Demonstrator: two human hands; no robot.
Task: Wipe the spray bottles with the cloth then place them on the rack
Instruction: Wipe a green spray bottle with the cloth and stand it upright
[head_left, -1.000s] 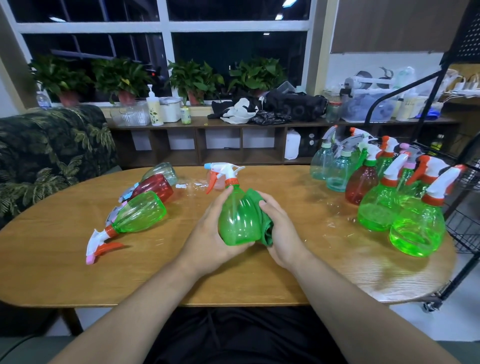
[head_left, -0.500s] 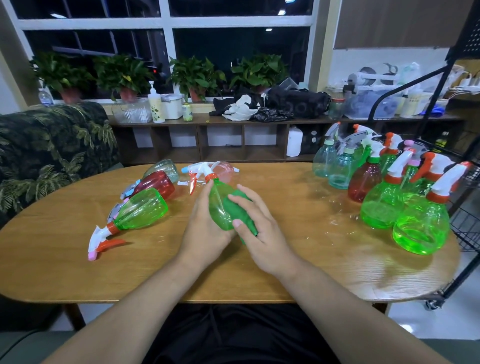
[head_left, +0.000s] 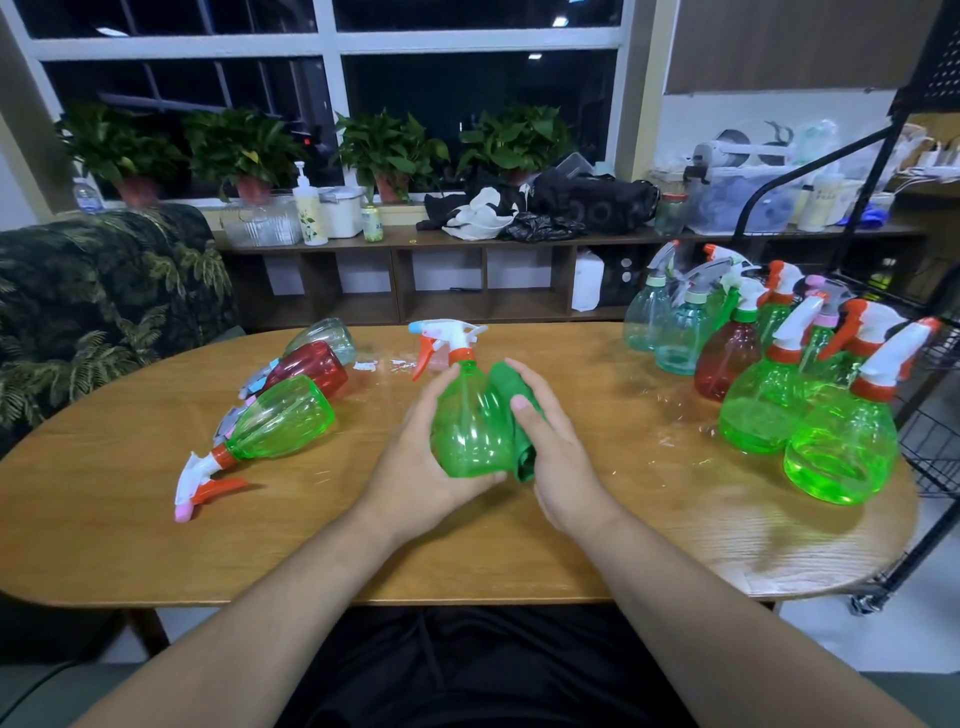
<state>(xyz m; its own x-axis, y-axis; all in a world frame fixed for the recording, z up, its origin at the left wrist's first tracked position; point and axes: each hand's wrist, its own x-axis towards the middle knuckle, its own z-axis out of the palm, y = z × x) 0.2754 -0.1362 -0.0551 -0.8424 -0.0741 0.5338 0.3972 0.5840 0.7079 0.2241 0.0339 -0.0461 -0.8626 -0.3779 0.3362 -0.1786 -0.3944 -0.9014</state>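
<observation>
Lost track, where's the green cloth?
Head view, centre: the green cloth is under the right hand, pressed against the green spray bottle the left hand holds.

1 wide-angle camera, worn on the person's head, looks forward and down across the table (head_left: 130, 545) toward the window (head_left: 467, 93), near enough that the left hand (head_left: 415, 467) and right hand (head_left: 561, 457) sit centre-frame, forearms filling the bottom.

Both bare forearms reach in from the bottom edge and converge mid-frame. Left hand (head_left: 415, 462) wraps the green spray bottle (head_left: 467, 436) from the left, thumb up. Right hand (head_left: 563, 457) holds the green cloth (head_left: 501, 382) against it, fingers curved over.
</observation>
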